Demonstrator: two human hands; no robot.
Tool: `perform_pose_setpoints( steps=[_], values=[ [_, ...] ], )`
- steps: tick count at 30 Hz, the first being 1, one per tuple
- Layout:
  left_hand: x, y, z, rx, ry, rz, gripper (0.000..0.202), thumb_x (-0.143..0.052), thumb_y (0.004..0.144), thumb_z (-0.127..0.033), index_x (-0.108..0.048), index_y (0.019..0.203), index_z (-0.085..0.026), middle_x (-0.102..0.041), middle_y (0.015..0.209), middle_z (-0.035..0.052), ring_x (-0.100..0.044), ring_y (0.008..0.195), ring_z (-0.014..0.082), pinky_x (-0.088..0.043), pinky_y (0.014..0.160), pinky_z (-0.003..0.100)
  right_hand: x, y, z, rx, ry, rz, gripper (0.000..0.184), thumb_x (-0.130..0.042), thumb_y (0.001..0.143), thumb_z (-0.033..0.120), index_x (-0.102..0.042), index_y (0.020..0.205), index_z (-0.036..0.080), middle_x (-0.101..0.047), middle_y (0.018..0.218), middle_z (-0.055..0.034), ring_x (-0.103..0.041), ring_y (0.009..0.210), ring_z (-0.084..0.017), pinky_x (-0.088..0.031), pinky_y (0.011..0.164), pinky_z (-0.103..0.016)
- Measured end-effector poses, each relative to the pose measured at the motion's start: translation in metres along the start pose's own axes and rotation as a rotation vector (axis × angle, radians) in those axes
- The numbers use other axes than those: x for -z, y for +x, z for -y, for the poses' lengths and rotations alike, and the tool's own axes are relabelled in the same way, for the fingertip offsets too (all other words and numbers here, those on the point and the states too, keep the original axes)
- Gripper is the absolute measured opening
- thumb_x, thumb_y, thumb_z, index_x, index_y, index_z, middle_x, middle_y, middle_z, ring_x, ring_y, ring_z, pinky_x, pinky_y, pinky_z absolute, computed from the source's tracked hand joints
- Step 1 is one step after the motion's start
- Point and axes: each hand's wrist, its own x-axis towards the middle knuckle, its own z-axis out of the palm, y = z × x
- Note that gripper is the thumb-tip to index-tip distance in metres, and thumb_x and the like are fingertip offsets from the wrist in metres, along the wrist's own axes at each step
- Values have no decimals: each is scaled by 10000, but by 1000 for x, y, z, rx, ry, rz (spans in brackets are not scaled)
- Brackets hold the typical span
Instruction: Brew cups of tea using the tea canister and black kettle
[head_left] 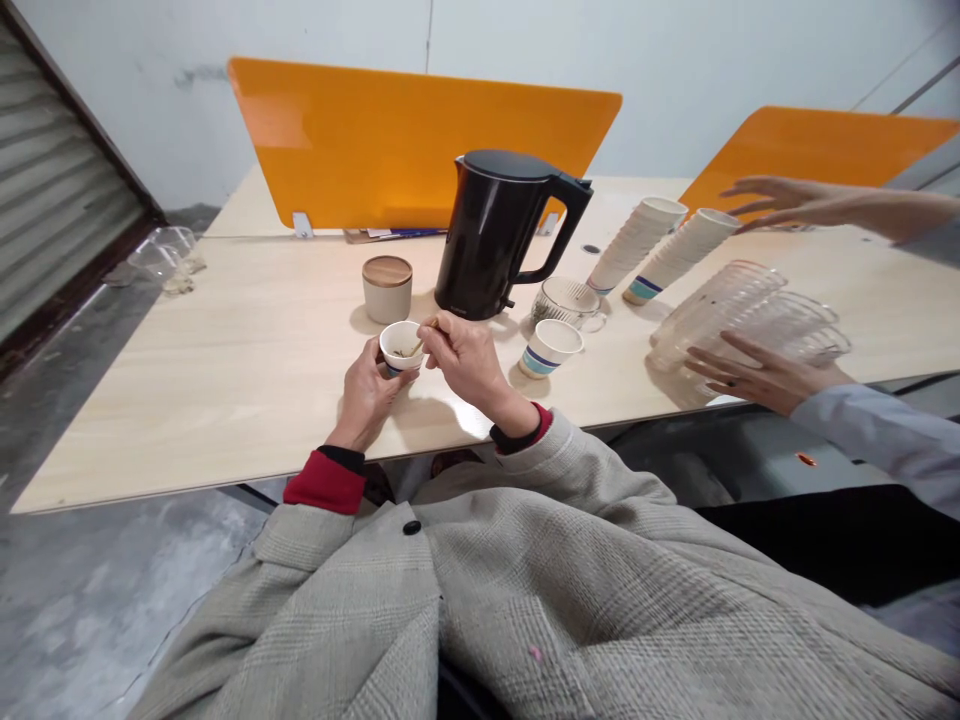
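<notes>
My left hand point(367, 392) is wrapped round a small paper cup point(401, 345) near the table's front edge. My right hand point(466, 357) pinches a small wooden spoon point(421, 340) whose tip dips into that cup. Dark bits lie inside the cup. Just behind it stands a beige canister with a wooden lid point(387, 287). A black electric kettle point(499, 232) stands behind my right hand. A second paper cup with blue and green stripes point(550, 347) sits to the right of my right hand, next to a glass cup point(568, 301).
Two tipped stacks of paper cups point(660, 250) and stacked clear plastic cups point(739, 310) lie at the right, where another person's hands point(757, 372) reach. Orange dividers point(405, 140) stand at the table's back. Clear plastic containers point(165, 258) sit on the floor at left.
</notes>
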Motion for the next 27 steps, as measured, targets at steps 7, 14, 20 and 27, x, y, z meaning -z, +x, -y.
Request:
perform_pose_setpoints(
  steps=[7, 14, 20, 27],
  values=[
    [-2, -2, 3, 11, -19, -17, 616, -882, 720, -320, -674, 1291, -222, -799, 1260, 79, -747, 1144, 263, -575, 1002, 390, 10, 1, 2, -83, 126, -95, 303, -537, 1065, 424, -586, 832, 236, -663, 691, 32, -672, 587, -121, -501, 620, -249],
    [0, -1, 7, -2, -24, 0, 692, -880, 695, -280, -646, 1342, -209, -780, 1308, 96, -741, 1174, 272, -573, 1047, 421, 31, -6, 13, -36, 242, -340, 366, -607, 1051, 557, -669, 915, 223, -680, 705, 47, -680, 566, -102, -523, 564, -227],
    [4, -4, 9, -38, -63, 8, 784, -865, 707, -255, -598, 1443, -226, -738, 1415, 99, -707, 1292, 272, -539, 1144, 436, 74, -15, 5, 39, 95, -630, 337, -584, 1074, 548, -690, 990, 239, -684, 772, 45, -694, 609, -101, -566, 606, -241],
    [8, -8, 6, -41, -37, -8, 808, -860, 738, -269, -571, 1493, -245, -703, 1479, 104, -676, 1356, 274, -506, 1208, 465, 123, -18, -48, -63, -410, -748, 356, -451, 1122, 451, -689, 1007, 213, -715, 803, -1, -722, 690, -158, -584, 776, -330]
  ],
)
